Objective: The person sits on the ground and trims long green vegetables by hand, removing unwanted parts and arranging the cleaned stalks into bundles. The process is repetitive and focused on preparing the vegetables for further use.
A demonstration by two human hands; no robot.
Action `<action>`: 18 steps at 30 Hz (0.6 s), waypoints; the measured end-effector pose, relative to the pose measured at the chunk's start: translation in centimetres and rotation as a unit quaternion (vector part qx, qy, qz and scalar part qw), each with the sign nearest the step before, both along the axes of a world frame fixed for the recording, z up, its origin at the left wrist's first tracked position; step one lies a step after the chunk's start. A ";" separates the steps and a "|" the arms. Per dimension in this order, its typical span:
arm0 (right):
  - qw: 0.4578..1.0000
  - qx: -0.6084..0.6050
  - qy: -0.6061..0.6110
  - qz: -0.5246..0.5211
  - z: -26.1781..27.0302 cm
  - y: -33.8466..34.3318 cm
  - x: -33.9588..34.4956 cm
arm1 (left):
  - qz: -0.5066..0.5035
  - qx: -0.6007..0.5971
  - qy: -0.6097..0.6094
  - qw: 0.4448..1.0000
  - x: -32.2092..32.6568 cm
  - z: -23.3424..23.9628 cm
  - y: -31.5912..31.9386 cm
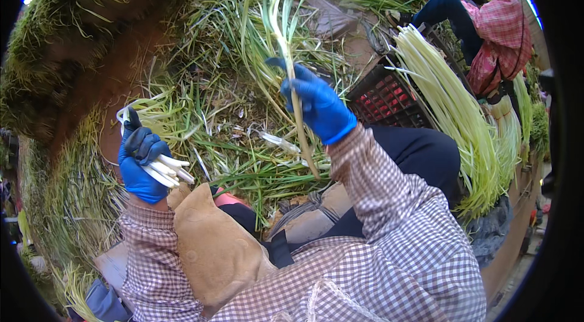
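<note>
My left hand [142, 158], in a blue glove with dark-stained fingers, is closed around a small bunch of white vegetable stalks [165, 169]. Their cut-looking ends face right, while pale green tops curl out above the fist. Further right and higher, my blue-gloved right hand [319, 105] grips one long stalk [301, 139]. Its brownish lower length slants down toward my knees; green leaves [278, 2] fan out at its upper end. Beneath both hands lie loose green leaves [260, 180] and pale scraps. A tan leather-like pad [219, 244] covers part of my lap.
A dark plastic crate [388, 94] with red showing through its grid stands at right. Against it leans a thick sheaf of pale stalks [449, 103]. Another person [497, 39] sits beyond. Green heaps [41, 62] rise at left, and leaf litter [205, 44] spreads over the ground.
</note>
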State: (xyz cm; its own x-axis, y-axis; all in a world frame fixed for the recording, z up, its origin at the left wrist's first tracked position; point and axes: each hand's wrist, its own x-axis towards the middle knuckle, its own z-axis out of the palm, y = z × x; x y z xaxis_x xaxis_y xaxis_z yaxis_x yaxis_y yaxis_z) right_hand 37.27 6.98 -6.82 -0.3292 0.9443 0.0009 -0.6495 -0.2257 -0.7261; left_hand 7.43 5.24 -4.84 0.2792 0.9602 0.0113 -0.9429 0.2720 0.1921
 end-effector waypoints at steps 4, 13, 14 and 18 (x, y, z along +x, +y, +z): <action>0.994 -0.027 -0.025 0.102 -0.3 -3.9 -4.0 | 0.002 -0.018 0.017 1.000 -0.5 0.3 -1.3; 0.966 0.006 -0.227 0.124 -3.9 -8.0 -8.9 | 0.002 -0.027 0.333 0.943 0.0 1.7 -3.9; 0.964 0.013 -0.235 0.125 -4.3 -8.4 -9.4 | -0.001 -0.037 0.366 0.930 0.3 1.5 -4.0; 0.965 0.059 -0.244 0.081 -5.5 -9.4 -11.0 | -0.006 -0.061 0.515 0.855 1.5 1.0 -4.0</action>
